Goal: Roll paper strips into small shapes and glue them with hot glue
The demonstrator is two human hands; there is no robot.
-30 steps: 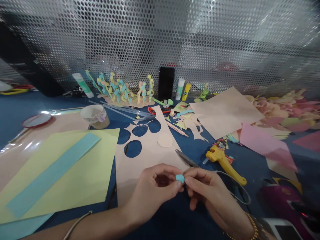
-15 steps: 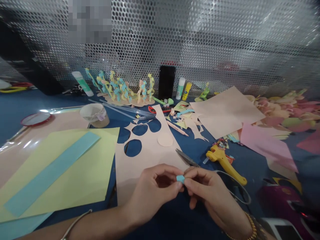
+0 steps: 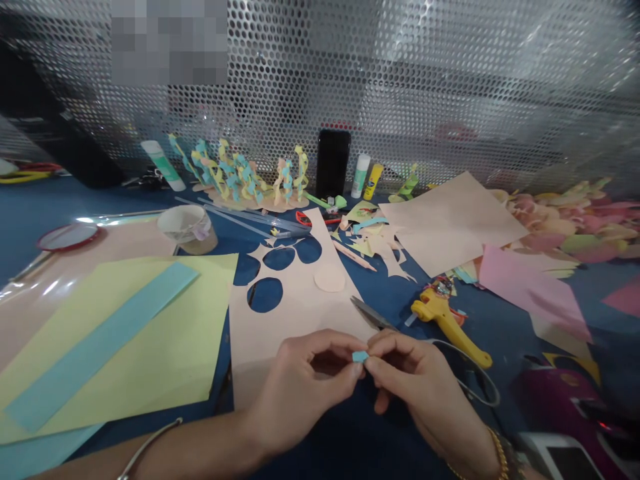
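Between both hands is a small folded piece of blue paper (image 3: 359, 357), roughly five-sided. My left hand (image 3: 313, 377) pinches it from the left with thumb and forefinger. From the other side my right hand (image 3: 413, 373) grips its right edge with the fingertips. Under and behind the hands lies a pale pink paper sheet (image 3: 270, 333) with several round holes cut from it. A loose pink paper circle (image 3: 329, 279) rests on that sheet. The scissors' blades (image 3: 373, 313) stick out just beyond my right hand, which hides their handles.
Left, a blue strip (image 3: 105, 343) lies on yellow-green paper (image 3: 200, 360), near a paper cup (image 3: 187, 230). At right are a yellow hot glue gun (image 3: 450, 327), its cord and pink sheets (image 3: 535, 287). Curled paper decorations (image 3: 240, 173), a phone (image 3: 333, 163) and glue sticks (image 3: 361, 176) stand at the back.
The blue paper piece has tilted slightly and looks flatter between the fingertips. Both hands keep their pinch in almost the same place. The whole view has shifted a little.
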